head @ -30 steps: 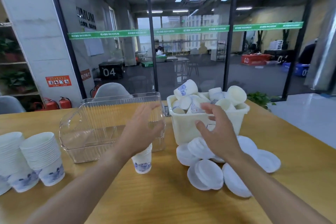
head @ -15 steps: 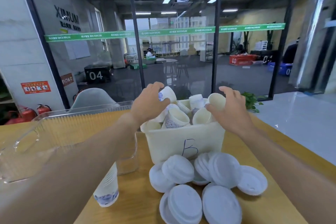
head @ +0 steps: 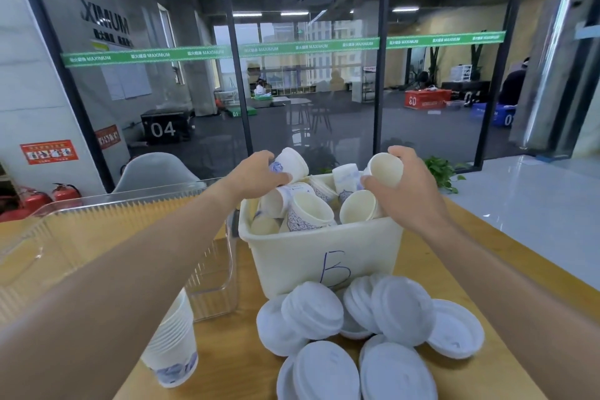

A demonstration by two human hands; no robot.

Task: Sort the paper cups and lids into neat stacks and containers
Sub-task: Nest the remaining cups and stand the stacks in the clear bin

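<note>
Over a cream plastic bin (head: 324, 256) marked with a handwritten "B", a person reaches in with both hands at a wooden counter (head: 506, 273) beside a glass office wall. Left hand (head: 256, 177): fingers and thumb curled round a paper cup with a blue pattern (head: 290, 165), held on its side above the bin's far left corner, mouth facing right. Right hand (head: 410, 191): fingers wrapped over a plain-looking paper cup (head: 384, 169), gripped above the bin's far right side with its open mouth turned toward the camera.

Loose paper cups (head: 308, 213) fill the bin, tipped at all angles, some lying mouth-out against the near wall. White plastic lids (head: 357, 344) lie heaped on the counter just in front of the bin, overlapping one another, the rearmost touching the bin's front wall. A short stack of nested cups (head: 172, 347) stands upright on the counter at lower left, partly hidden by the left forearm. A clear ridged plastic container (head: 107, 237) sits just to the left of the bin, its near corner close beside the stack.

Beyond the glass, a green strip printed "MAXIMUM" (head: 276, 49) runs across the panes; a black box numbered "04" (head: 164, 128) and a red box (head: 427, 101) stand on the dark floor. A grey chair (head: 156, 172) sits behind the counter, red fire extinguishers (head: 45, 196) at far left, and a leafy plant (head: 443, 172) at right.
</note>
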